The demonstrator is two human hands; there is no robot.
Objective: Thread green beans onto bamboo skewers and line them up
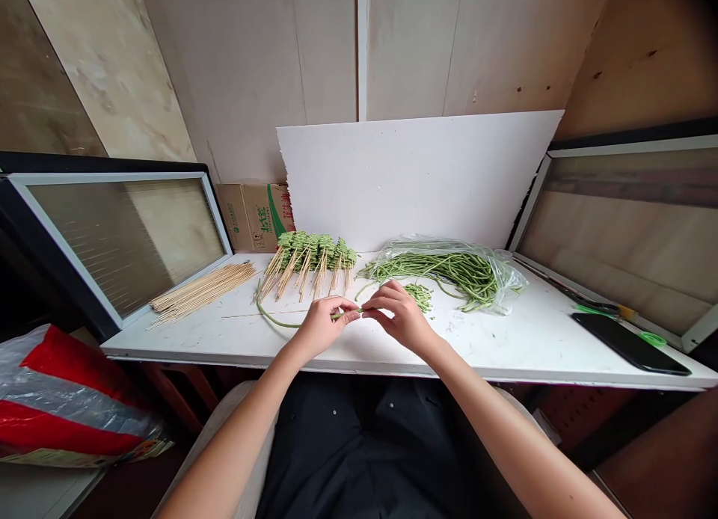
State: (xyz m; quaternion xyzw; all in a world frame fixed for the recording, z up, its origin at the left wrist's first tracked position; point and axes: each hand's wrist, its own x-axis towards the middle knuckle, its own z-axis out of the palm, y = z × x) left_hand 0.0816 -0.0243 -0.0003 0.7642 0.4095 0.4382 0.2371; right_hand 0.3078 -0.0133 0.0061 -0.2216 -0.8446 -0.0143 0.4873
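Long bean [279, 324], one, between left hand [324, 326] and right hand [402, 318]

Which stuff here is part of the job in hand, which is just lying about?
In hand: left hand, right hand, long bean pinched between both, bare skewers, finished bean skewers, bag of beans.
Lying about: phone, cardboard box, red-and-white bag.

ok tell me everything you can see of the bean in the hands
The long bean is a thin, green, bendy pod. One end is pinched between the fingertips of the left hand and the right hand, just above the white table. The rest trails left, lying on the table in a curve that ends near the loaded skewers.
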